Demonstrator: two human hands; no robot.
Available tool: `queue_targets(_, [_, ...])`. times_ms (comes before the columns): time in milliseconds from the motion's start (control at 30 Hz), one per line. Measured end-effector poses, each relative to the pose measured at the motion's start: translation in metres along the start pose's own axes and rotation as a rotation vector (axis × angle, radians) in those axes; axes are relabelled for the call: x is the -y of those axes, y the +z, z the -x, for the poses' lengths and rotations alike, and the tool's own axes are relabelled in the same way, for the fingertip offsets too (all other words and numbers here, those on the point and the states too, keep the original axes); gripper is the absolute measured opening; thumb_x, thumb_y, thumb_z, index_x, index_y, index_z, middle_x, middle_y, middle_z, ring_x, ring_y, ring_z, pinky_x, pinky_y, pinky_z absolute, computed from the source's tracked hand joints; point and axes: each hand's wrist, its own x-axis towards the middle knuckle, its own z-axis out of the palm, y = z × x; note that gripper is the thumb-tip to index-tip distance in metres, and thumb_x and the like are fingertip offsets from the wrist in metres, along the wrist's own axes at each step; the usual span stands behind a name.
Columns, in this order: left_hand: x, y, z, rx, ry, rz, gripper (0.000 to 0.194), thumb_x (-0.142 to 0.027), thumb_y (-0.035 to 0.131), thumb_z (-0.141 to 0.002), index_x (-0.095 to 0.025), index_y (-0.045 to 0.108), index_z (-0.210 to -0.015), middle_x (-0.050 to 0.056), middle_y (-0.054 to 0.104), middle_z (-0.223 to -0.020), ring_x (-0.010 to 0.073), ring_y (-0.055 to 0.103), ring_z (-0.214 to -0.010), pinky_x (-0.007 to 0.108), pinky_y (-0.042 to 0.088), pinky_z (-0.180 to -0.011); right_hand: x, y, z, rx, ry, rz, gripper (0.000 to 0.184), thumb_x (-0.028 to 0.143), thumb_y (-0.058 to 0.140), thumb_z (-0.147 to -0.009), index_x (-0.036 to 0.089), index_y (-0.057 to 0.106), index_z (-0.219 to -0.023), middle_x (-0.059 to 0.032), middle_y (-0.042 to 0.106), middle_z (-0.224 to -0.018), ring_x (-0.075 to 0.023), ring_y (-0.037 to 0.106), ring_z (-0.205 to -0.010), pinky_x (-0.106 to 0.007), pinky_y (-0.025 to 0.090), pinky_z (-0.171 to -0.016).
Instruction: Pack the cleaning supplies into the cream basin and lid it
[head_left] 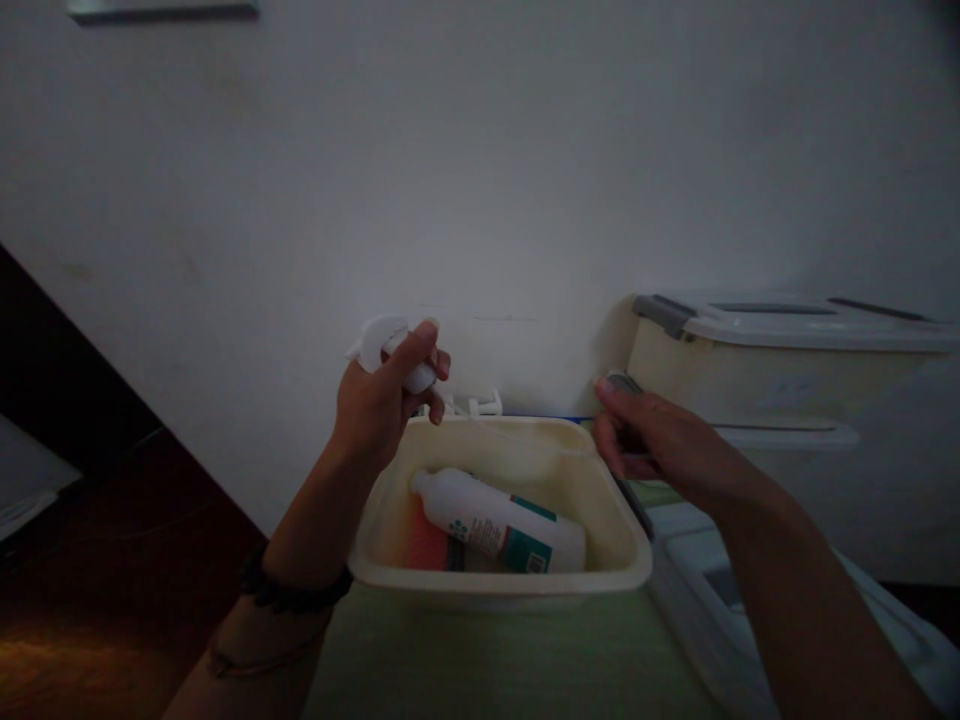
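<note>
My left hand (375,410) is closed around a white trigger spray head (384,340), held above the back left of a cream plastic basin (501,580). A thin pale tube trails from it to the right over the basin. Inside the basin a white bottle (480,510) with a green label lies on its side, its neck to the left, no sprayer on it. Partly under the bottle is a red sponge-like piece (431,540). At the basin's back right corner is my right hand (637,430), fingers curled; a grey piece (622,382) shows behind its thumb, and whether it is gripped is hidden.
Cream storage boxes with a clear lid (795,322) and grey latch stand against the white wall (480,180) at right. Another pale lid (750,590) lies under my right forearm. The basin rests on a green surface (495,660). White hooks (484,403) show behind it.
</note>
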Motion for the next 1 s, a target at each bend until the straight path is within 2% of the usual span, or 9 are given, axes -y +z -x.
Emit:
queue_targets(133, [-0.0005,0.0008,0.0009,-0.008,-0.032,-0.002,0.030,-0.034,0.068,-0.070,-0.017,0.049,-0.054,-0.005,0.049,-0.050,0.0038,0.039,-0.033,0.015,0.032,-0.027,0.0028,0.0032,0.0006,0.028,-0.007,0.021,0.065,0.061,0.032,-0.086,0.017,0.050,-0.041,0.0049,0.028,-0.036,-0.0059,0.024,-0.036,-0.024,0.015,-0.039])
queue_targets(233, [-0.0012,0.0015,0.0015,-0.016,-0.052,0.008,0.030,-0.033,0.068,-0.070,-0.018,0.048,-0.054,-0.006,0.046,-0.048,0.0035,0.039,-0.032,0.015,0.029,-0.026,0.0040,0.0042,0.0004,0.036,-0.010,0.016,0.065,0.061,0.032,-0.085,0.018,0.050,-0.041,0.0051,0.027,-0.035,-0.0060,0.023,-0.035,-0.025,0.015,-0.039])
queue_targets(567, [-0.0003,0.0002,0.0001,0.019,-0.063,0.033,0.032,-0.043,0.064,-0.073,-0.018,0.053,-0.056,-0.004,0.051,-0.051,0.0052,0.040,-0.033,0.018,0.038,-0.029,0.0033,0.0025,-0.0003,0.037,-0.015,0.034,0.065,0.061,0.031,-0.086,0.018,0.050,-0.041,0.0046,0.028,-0.035,-0.0064,0.024,-0.035,-0.026,0.016,-0.040])
queue_targets(833, [0.0014,-0.0010,-0.0003,0.002,-0.043,-0.009,0.031,-0.037,0.068,-0.071,-0.018,0.049,-0.055,-0.005,0.048,-0.048,0.0046,0.040,-0.031,0.016,0.030,-0.025,0.0042,0.0056,-0.0013,0.053,-0.020,0.034,0.065,0.063,0.032,-0.084,0.017,0.051,-0.042,0.0059,0.025,-0.035,-0.0061,0.023,-0.035,-0.025,0.015,-0.039])
queue_targets(1000, [0.0013,-0.0030,-0.0019,-0.015,-0.069,0.074,0.031,-0.041,0.060,-0.075,-0.017,0.053,-0.057,-0.003,0.056,-0.054,0.0028,0.034,-0.029,0.018,0.038,-0.029,0.0036,0.0056,-0.0010,0.059,-0.010,0.024,0.064,0.063,0.034,-0.083,0.017,0.050,-0.042,0.0056,0.026,-0.037,-0.0060,0.023,-0.036,-0.024,0.015,-0.039])
